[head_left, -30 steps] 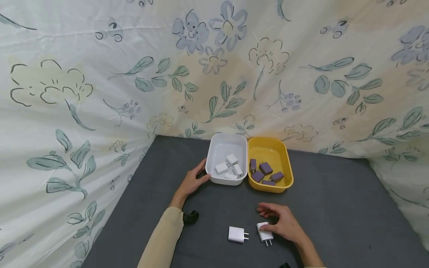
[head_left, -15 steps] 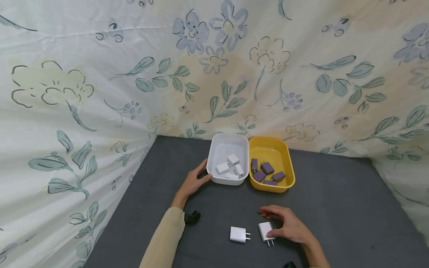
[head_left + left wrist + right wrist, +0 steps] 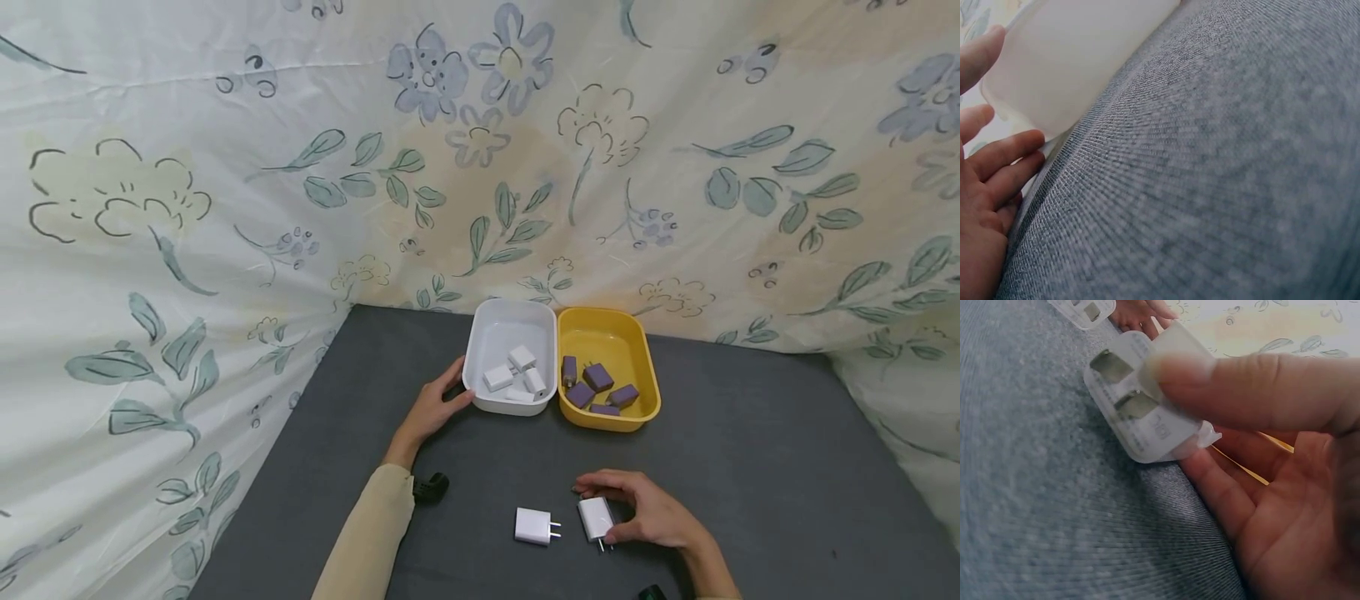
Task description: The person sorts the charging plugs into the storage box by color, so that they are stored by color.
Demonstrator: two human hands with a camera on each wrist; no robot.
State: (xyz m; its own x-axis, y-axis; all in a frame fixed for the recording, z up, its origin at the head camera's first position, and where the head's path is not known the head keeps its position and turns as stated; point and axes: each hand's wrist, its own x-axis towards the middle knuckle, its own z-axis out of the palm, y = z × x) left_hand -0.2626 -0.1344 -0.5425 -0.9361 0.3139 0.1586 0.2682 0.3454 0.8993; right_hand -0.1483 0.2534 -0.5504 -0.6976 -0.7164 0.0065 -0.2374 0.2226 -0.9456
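Note:
My right hand [image 3: 656, 510] pinches a white plug charger [image 3: 596, 518] lying on the grey cloth. In the right wrist view, the thumb presses by the two metal prongs of the charger [image 3: 1157, 439], and the fingers lie at its other side. A second white charger [image 3: 532, 526] lies just to the left, its prongs pointing right. My left hand [image 3: 435, 407] rests against the left side of a white bin [image 3: 510, 407] with its fingers extended. The left wrist view shows these fingertips beside the pale bin wall [image 3: 1072, 56].
Several white chargers [image 3: 498, 377] lie inside the white bin. Touching its right side is a yellow bin [image 3: 609, 333] holding several purple chargers [image 3: 597, 377]. A flowered curtain [image 3: 480, 167] hangs behind the grey table surface [image 3: 750, 450] and along its sides.
My right thumb has shifted from the top of the charger to its prong end, and the fingers have come to its far end. My left hand stays at the white bin.

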